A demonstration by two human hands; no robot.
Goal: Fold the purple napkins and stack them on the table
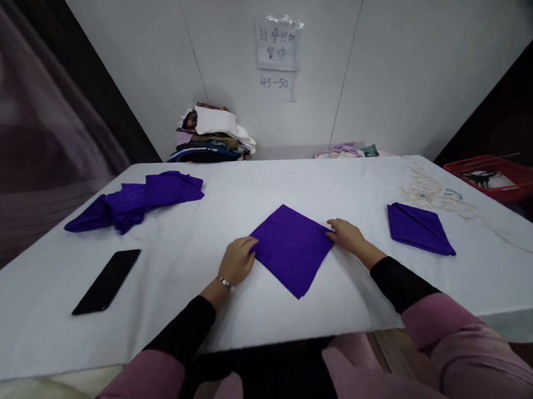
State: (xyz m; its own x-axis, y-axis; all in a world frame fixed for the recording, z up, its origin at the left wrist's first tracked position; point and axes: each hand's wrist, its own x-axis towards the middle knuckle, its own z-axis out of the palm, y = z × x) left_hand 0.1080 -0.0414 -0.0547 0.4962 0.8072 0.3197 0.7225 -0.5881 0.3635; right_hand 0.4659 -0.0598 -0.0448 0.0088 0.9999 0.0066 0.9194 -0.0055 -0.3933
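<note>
Purple cloth (292, 251) sits mid-table, flat, diamond-wise, points roughly at 12, 3, 6 and 9; it's the clock centre here. Left hand (238, 260) at 9 o'clock, thumb and fingers closed on that corner, pinching it. Right hand (345, 234) at 3 o'clock, thumb on the opposite corner, forefinger slightly apart and past the edge; can't tell if the corner is actually pinched. Silver bracelet (224, 282) on the left wrist, pink sleeves with black cuffs on both arms. White tablecloth (183, 332) underneath everything, embroidery (427, 193) between 2 and 3. Folded purple piece (419, 228) also between 2 and 3, well apart from the cloth, diagonal fold line visible. Crumpled purple pile (134, 203) between 9 and 10, looks like several bunched pieces, can't count. Black phone (106, 282) between 8 and 9, lying flat, tilted. Clothes stack (215, 138) between 10 and 11, against the wall; smaller garment heap (344, 151) near 1, mostly hidden by the table edge. Paper notes (277, 57) on the wall around 12, handwritten, lower one reading 45-50. Red basket (523, 192) far out between 2 and 3, black-handled item inside, unclear.
</note>
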